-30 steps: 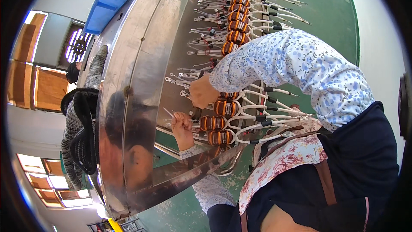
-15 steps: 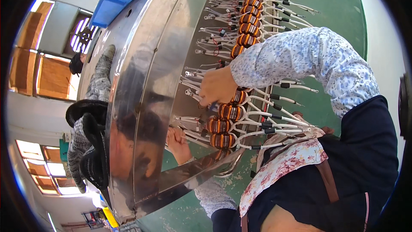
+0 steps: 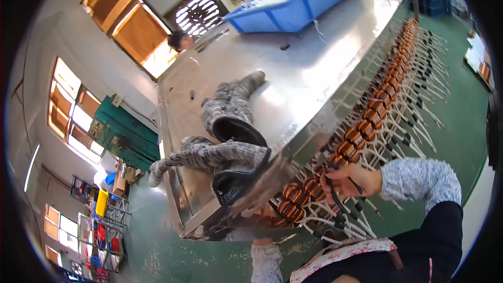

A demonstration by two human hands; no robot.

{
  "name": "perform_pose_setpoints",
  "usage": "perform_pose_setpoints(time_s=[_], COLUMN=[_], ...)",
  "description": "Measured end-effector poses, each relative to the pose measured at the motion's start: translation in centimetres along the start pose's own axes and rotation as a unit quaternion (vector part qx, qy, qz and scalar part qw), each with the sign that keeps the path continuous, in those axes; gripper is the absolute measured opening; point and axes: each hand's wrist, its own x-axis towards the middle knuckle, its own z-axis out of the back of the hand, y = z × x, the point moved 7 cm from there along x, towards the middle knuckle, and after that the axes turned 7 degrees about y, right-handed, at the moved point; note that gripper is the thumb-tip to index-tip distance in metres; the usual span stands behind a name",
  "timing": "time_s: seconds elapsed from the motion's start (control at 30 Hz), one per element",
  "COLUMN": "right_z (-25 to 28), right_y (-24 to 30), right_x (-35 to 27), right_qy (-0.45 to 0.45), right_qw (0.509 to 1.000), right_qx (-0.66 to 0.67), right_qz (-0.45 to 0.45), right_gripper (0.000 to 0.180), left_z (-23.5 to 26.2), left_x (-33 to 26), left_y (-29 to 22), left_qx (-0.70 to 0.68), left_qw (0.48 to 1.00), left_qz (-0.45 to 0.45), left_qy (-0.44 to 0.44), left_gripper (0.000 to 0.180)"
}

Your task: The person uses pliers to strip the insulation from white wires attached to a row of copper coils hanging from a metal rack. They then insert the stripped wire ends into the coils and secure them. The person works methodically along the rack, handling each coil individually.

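A long row of toroidal coils (image 3: pixel 373 117), wound in orange and dark brown, runs along the side of the metal table. White leads (image 3: pixel 314 226) with black sleeves stick out from them. At the near end of the row, my right hand (image 3: pixel 350 179) grips a tool with dark curved handles, apparently pliers (image 3: pixel 335 198), close against the coils and leads. The tool's jaws are hard to make out. Below the table's near corner, my left hand (image 3: pixel 263 242) shows only around the wrist; its fingers are hidden behind the metal edge.
Grey knitted gloves (image 3: pixel 230 154) with black cuffs lie on the metal table (image 3: pixel 298 89). A blue bin (image 3: pixel 293 13) heaped with white pieces stands farther back. Beyond the table's far edge a person's head (image 3: pixel 181 41) shows. A green cabinet (image 3: pixel 126 133) and loaded shelves (image 3: pixel 107 236) are at left.
My view has swung up and left, bringing in the tabletop and bin. The right hand has moved from the coils' inner side to their outer leads, where dark tool handles now show. The left fingers became hidden.
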Motion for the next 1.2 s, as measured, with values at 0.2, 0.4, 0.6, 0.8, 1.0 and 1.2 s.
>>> perform_pose_setpoints(time_s=[0.2, 0.4, 0.6, 0.8, 1.0, 1.2], right_z=[-0.7, 0.0, -0.7, -1.7, -1.6, -1.2], right_y=[-1.4, -3.2, -2.8, -3.0, -3.7, -3.4], right_x=[-0.5, -1.4, -0.7, -0.9, -1.2, -2.7], right_qy=[0.025, -0.054, -0.059, -0.068, -0.108, -0.177], right_qw=[0.996, 0.99, 0.995, 0.99, 0.984, 0.98], right_qx=[0.088, 0.109, -0.065, -0.126, -0.143, -0.085], right_qz=[-0.005, -0.072, -0.054, -0.018, 0.006, 0.042], right_gripper=[0.028, 0.022, 0.032, 0.033, 0.038, 0.035], left_z=[1.8, -3.0, 4.0, 6.8, 5.2, 1.4], left_x=[-4.2, -5.3, -2.1, 0.5, 0.8, 6.9], left_y=[2.9, 2.2, 2.2, 1.1, -2.6, -2.8], left_qx=[-0.023, 0.063, 0.039, 0.019, 0.079, 0.19], left_qw=[0.998, 0.996, 0.999, 0.998, 0.995, 0.971], left_qz=[0.002, -0.032, -0.032, 0.013, 0.029, 0.07], left_qy=[-0.052, -0.047, -0.008, 0.061, 0.053, 0.13], left_gripper=[0.021, 0.022, 0.021, 0.024, 0.019, 0.015])
